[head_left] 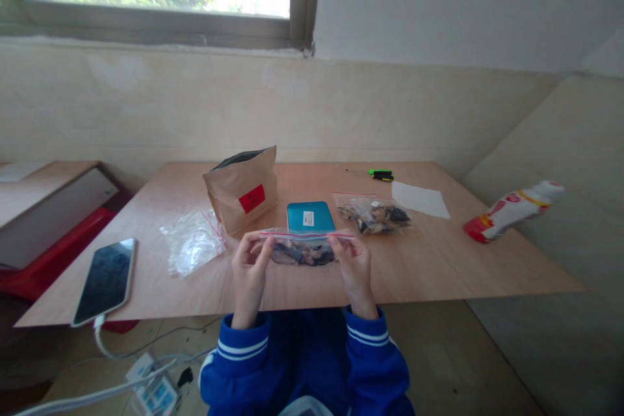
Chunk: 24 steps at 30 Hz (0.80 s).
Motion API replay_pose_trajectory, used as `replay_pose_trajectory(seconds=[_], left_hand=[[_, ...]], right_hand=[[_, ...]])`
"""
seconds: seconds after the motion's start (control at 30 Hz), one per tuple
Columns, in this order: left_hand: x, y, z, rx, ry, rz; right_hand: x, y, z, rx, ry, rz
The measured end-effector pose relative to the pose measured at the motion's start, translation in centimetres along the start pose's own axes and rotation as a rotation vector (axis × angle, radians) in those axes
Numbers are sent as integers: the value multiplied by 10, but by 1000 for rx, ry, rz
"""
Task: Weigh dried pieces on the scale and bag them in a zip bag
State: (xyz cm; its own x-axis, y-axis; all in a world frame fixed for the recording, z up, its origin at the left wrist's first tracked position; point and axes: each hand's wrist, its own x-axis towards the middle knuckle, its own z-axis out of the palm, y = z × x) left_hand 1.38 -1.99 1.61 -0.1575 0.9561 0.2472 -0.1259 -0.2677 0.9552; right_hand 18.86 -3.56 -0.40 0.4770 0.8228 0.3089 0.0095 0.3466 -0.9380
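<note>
Both hands hold one small clear zip bag point(303, 248) with a red seal strip and dark dried pieces inside, just above the wooden table point(439, 260). My left hand point(248, 266) pinches its left end along the seal. My right hand point(354, 266) pinches the right end. Right behind the bag lies a small teal device point(311, 216) with a white label. A second filled zip bag point(374, 215) lies to the right of it. A brown paper pouch point(242, 190) with a red label stands open to the left.
An empty clear zip bag point(192, 240) lies left of the pouch. A phone point(106, 279) on a charging cable rests at the table's left front edge. A green-handled screwdriver point(377, 174) and white paper point(420, 199) lie at the back right; a red-and-white bottle point(511, 209) sits at the right edge.
</note>
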Motion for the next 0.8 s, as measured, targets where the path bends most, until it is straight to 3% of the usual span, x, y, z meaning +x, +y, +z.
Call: replay_pose_trajectory(seconds=[0.27, 0.43, 0.53, 0.63, 0.8], left_hand=[[-3, -5, -2, 43, 77, 82], [-7, 3, -3, 168, -9, 188], [-11, 10, 0, 247, -87, 287], [-13, 15, 2, 280, -119, 312], [-15, 17, 4, 255, -135, 289]], right_hand=[[-1, 1, 2, -129, -63, -89], [-5, -21, 3, -493, -17, -369], [-12, -40, 9, -660, -122, -508], [-17, -50, 15, -670, -209, -582], [-18, -52, 21, -596, -174, -588]])
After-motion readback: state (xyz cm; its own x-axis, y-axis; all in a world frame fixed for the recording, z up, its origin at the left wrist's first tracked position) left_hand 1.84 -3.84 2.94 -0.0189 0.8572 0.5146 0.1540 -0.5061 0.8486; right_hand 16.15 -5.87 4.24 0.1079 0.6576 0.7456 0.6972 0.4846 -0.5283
